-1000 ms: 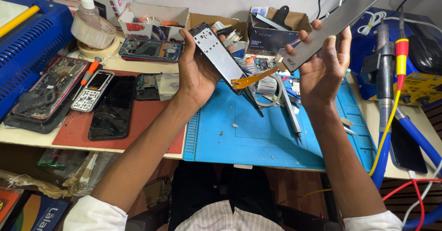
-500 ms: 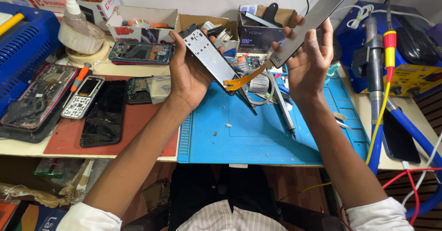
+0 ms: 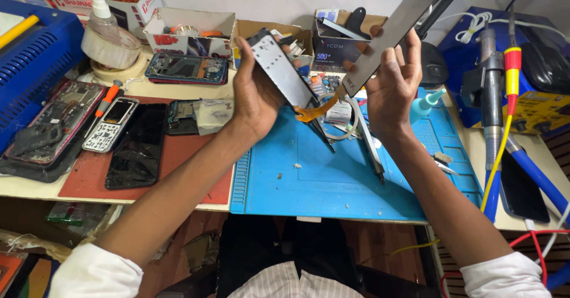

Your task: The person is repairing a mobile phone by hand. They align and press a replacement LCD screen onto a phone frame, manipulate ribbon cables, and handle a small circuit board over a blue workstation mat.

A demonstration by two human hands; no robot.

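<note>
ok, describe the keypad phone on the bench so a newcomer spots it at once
Start at the red mat left of the blue mat. On the red mat's upper part lies the small keypad phone, between an opened phone shell on its left and a black glass panel on its right. It alone has a light body with rows of buttons under a small screen.

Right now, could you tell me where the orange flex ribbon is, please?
In the head view, the orange flex ribbon hangs mid-frame above the blue mat, between the white-backed panel in the left hand and the grey panel in the right hand.
</note>
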